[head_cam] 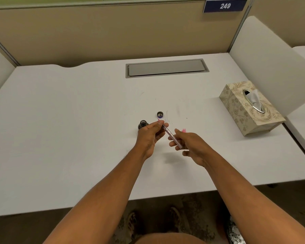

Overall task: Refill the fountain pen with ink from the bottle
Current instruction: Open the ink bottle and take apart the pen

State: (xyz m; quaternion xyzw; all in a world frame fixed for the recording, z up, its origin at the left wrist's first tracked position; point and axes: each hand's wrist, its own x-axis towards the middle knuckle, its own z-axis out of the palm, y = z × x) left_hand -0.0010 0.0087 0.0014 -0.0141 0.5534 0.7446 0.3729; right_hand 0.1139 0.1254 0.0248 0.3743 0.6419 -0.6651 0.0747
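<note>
A thin fountain pen [171, 134] with a clear, pinkish barrel slants above the white desk [60, 120]. My left hand [151, 135] pinches its far end. My right hand [188, 147] grips its near end. A small dark ink bottle [142, 124] stands uncapped on the desk, just behind my left hand and partly hidden by it. Its dark cap [160, 114] lies mouth up a little further back, to the right. A small pink piece [184, 130] shows just beyond my right hand's fingers; what it is cannot be made out.
A patterned tissue box [243, 110] stands at the right of the desk. A grey cable hatch [166, 68] is set into the desk at the back. Beige partition walls enclose the desk. The front edge of the desk is close to my body.
</note>
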